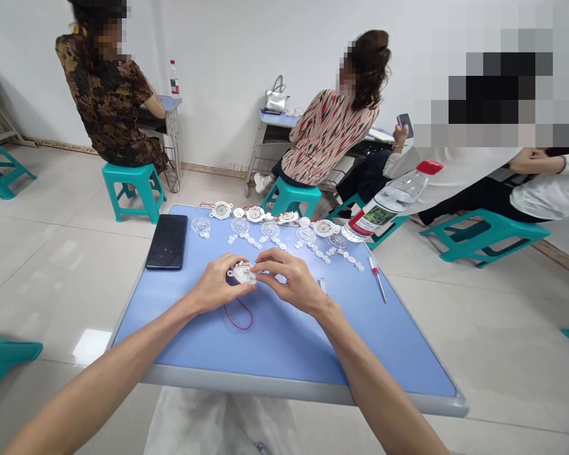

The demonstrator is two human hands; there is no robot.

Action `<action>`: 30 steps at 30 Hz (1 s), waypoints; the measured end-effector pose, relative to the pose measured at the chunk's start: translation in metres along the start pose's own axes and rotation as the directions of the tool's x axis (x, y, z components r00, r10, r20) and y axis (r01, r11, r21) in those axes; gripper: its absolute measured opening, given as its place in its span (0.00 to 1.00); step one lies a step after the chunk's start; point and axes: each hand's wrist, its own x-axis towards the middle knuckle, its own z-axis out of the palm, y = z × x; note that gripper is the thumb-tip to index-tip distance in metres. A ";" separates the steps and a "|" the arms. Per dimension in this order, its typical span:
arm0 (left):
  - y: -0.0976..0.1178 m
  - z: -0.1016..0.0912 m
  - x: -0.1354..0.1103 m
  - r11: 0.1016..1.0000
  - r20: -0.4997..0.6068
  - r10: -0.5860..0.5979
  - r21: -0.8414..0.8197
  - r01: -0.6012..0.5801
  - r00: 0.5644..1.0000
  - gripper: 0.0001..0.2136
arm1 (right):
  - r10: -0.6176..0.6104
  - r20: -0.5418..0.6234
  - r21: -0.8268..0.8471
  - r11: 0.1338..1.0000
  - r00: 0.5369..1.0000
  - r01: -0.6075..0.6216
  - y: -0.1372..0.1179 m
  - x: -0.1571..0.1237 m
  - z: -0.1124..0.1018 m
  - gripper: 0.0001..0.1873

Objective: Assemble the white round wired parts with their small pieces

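Both my hands meet over the middle of a blue table (284, 341). My left hand (217, 282) is closed around a small round white plastic part (243, 273), and my right hand (287, 278) pinches the same part from the other side. A red wire (239, 314) loops from under the part toward me. Beyond my hands lie several round white and clear plastic parts (270, 229) and small white discs (334, 254) in rows.
A black phone (167, 241) lies at the table's far left. A water bottle (389, 202) with a red cap stands at the far right, a small screwdriver (377, 277) near it. Three people sit on teal stools (133, 186) at desks behind.
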 end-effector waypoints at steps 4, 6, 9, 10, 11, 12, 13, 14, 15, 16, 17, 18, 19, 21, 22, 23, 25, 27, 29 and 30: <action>0.001 0.000 0.000 1.000 -0.004 -0.002 -0.003 0.002 1.000 0.19 | 0.021 0.008 0.025 0.999 1.000 -0.021 -0.002 0.002 -0.001 0.06; 0.001 0.000 0.001 1.000 -0.003 -0.003 -0.004 0.003 1.000 0.19 | 0.027 0.011 0.022 0.999 1.000 -0.028 -0.003 0.002 0.000 0.05; 0.001 0.000 0.000 1.000 0.002 -0.005 -0.012 0.005 1.000 0.19 | 0.029 0.008 -0.010 1.000 1.000 -0.029 -0.003 0.001 0.000 0.06; 0.001 0.000 0.000 1.000 0.002 -0.006 -0.016 0.006 1.000 0.18 | 0.029 0.004 -0.016 0.999 1.000 -0.029 -0.002 0.000 0.000 0.06; 0.000 0.000 0.000 1.000 0.001 -0.007 -0.019 0.007 1.000 0.18 | 0.031 0.000 -0.015 0.999 1.000 -0.031 -0.002 0.000 0.000 0.06; 0.000 0.000 0.000 1.000 0.000 -0.009 -0.021 0.009 1.000 0.18 | 0.032 -0.002 -0.010 0.999 0.999 -0.032 -0.002 0.000 0.000 0.06; 0.000 0.000 0.000 1.000 -0.001 -0.013 -0.021 0.013 1.000 0.18 | 0.033 -0.003 -0.004 0.999 0.999 -0.033 -0.001 0.000 0.000 0.06; 0.000 0.000 0.000 1.000 0.000 -0.016 -0.022 0.016 1.000 0.18 | 0.033 -0.003 0.000 0.999 0.999 -0.033 -0.001 0.000 0.000 0.06; 0.000 -0.001 -0.001 1.000 0.001 -0.018 -0.021 0.018 1.000 0.18 | 0.033 0.000 -0.001 0.999 0.999 -0.033 -0.001 -0.001 0.000 0.07; 0.000 -0.001 -0.001 1.000 0.001 -0.020 -0.021 0.020 1.000 0.18 | 0.033 0.005 -0.008 0.999 0.999 -0.033 -0.001 -0.001 -0.001 0.07; 0.000 -0.001 -0.001 1.000 0.000 -0.018 -0.021 0.018 1.000 0.18 | 0.032 0.012 -0.021 0.999 0.999 -0.032 -0.001 -0.001 -0.001 0.07; -0.001 0.000 -0.001 1.000 -0.002 -0.015 -0.021 0.015 1.000 0.18 | 0.030 0.017 -0.036 0.999 0.999 -0.029 -0.001 -0.001 -0.001 0.08; -0.001 0.000 -0.001 1.000 -0.004 -0.010 -0.020 0.010 1.000 0.18 | 0.025 0.020 -0.050 0.998 0.999 -0.024 -0.001 -0.001 -0.001 0.09; -0.001 0.000 -0.001 1.000 -0.007 -0.002 -0.017 0.002 1.000 0.18 | 0.013 0.024 -0.060 0.998 1.000 -0.011 0.000 0.000 0.000 0.09; -0.001 0.000 -0.001 1.000 -0.004 0.000 -0.016 0.000 1.000 0.18 | 0.010 0.024 -0.054 0.999 1.000 -0.008 0.000 0.000 0.001 0.09; 0.000 -0.001 -0.001 1.000 -0.002 -0.001 -0.015 0.001 1.000 0.18 | 0.010 0.025 -0.041 0.999 1.000 -0.009 0.000 0.000 0.001 0.08; 0.000 -0.001 -0.001 1.000 -0.002 -0.004 -0.018 0.004 1.000 0.18 | 0.020 0.029 -0.010 1.000 0.999 -0.019 0.000 0.001 0.002 0.06; 0.001 -0.001 -0.001 1.000 -0.005 -0.007 -0.024 0.007 1.000 0.19 | 0.025 0.032 0.019 0.999 0.999 -0.026 0.000 0.002 0.003 0.06; 0.001 -0.001 -0.001 1.000 -0.009 -0.008 -0.030 0.008 1.000 0.19 | 0.024 0.028 0.043 0.999 0.999 -0.026 0.000 0.003 0.003 0.06; 0.000 -0.001 -0.001 0.999 -0.008 -0.010 -0.033 0.009 1.000 0.19 | 0.025 0.024 0.055 0.998 0.999 -0.026 0.000 0.004 0.003 0.06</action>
